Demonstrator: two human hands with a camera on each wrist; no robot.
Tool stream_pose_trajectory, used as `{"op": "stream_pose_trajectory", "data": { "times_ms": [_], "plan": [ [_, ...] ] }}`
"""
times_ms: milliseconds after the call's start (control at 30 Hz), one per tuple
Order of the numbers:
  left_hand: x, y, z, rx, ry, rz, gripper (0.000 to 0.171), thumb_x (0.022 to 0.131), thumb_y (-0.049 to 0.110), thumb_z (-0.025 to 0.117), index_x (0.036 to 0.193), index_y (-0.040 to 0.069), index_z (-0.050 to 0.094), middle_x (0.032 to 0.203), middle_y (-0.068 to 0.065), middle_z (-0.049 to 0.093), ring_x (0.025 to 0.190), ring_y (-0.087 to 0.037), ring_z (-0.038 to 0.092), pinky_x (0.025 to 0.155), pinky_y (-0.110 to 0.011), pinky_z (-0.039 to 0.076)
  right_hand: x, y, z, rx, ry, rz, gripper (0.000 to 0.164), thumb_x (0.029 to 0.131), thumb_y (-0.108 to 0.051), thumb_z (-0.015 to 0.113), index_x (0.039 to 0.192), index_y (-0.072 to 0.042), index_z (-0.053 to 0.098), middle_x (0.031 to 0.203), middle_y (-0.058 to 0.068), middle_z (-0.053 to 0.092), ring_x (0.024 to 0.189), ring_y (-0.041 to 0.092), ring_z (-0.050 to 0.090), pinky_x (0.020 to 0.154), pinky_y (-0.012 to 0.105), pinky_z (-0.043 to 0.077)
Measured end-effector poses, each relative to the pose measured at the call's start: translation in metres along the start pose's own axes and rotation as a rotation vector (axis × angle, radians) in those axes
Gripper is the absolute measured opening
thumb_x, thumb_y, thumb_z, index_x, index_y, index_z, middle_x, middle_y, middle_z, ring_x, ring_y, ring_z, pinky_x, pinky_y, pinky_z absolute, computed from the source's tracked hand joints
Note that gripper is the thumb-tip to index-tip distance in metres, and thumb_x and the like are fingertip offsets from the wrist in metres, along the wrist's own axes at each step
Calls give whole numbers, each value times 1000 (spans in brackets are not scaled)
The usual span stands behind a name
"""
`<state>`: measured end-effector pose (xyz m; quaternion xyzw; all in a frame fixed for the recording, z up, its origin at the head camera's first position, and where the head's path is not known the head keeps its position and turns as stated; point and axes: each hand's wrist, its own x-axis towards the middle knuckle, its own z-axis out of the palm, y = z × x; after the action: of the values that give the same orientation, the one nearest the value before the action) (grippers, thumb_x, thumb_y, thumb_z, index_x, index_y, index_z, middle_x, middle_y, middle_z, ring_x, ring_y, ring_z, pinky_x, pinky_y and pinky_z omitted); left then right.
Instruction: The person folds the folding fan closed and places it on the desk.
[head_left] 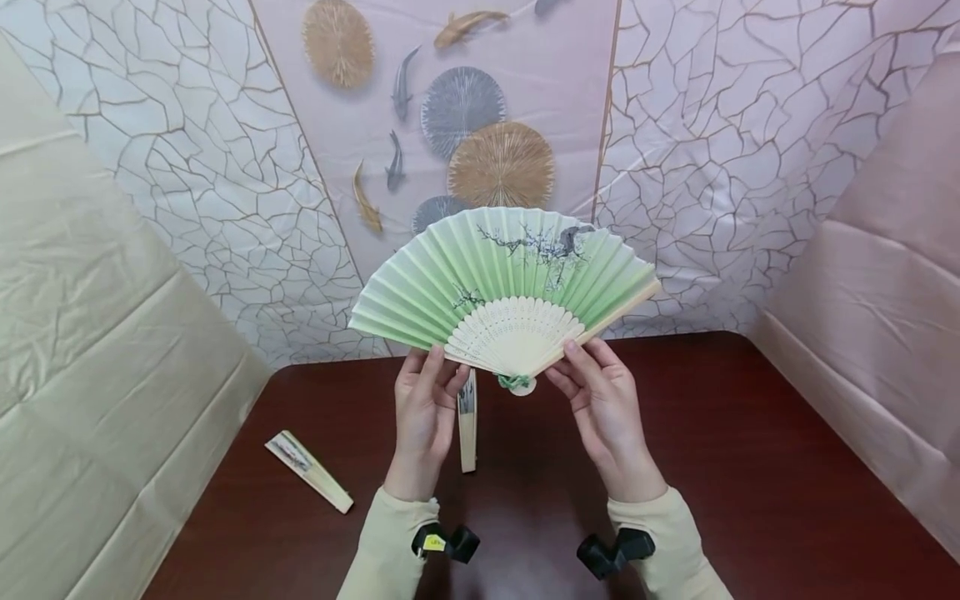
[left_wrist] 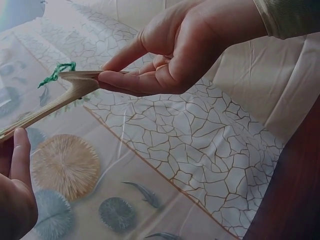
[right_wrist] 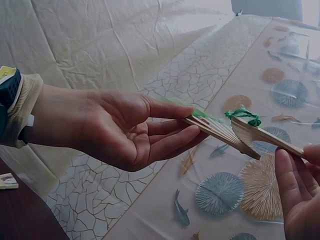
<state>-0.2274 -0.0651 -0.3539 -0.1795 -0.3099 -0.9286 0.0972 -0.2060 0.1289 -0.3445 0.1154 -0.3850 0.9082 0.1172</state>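
Above table [head_left: 750, 467] | green fan [head_left: 502, 279] | spread upward | long axis left-right

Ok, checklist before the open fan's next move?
1. Left hand pinching one side of fan: ok.
2. Right hand pinching the other: ok.
3. Fan off table: ok, held up.
4. Green cord clear of both hands: ok, at the pivot.
5. Table bare between hands: not ok, middle folded fan shows there.
6. Middle folded fan's far tip unobstructed: cannot tell, hidden.
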Motion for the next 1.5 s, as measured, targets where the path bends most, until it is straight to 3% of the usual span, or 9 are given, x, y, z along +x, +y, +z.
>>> {"op": "stream_pose_trajectory", "data": {
  "times_ms": [567, 1000, 1500],
  "plan": [
    [3, 0, -1, 46, -32, -42, 18, 103, 3, 54, 116, 4, 66, 108, -9, 72, 96, -16, 72, 78, -26, 61, 5, -4, -4, -18, -29, 30, 17, 103, -4, 55, 113, -7, 69, 100, 5, 72, 87, 16, 72, 80, 29, 60],
    [2, -3, -5, 46, -53, -53, 24, 100, 0, 51, 121, 4, 62, 111, -9, 70, 98, -17, 71, 80, -28, 61, 7, -5, -5, -4, 13, 44, 15, 101, -4, 59, 112, -7, 69, 103, 5, 72, 90, 16, 71, 82, 31, 60],
    [2, -4, -6, 93, -50, -37, 22, 99, -3, 57, 109, 9, 70, 105, -6, 71, 94, -15, 71, 80, -28, 61, 6, -2, -5, -13, 52, 42, 13, 100, -4, 60, 108, -8, 69, 94, 4, 72, 78, 15, 72, 67, 28, 61]
  ]
}}
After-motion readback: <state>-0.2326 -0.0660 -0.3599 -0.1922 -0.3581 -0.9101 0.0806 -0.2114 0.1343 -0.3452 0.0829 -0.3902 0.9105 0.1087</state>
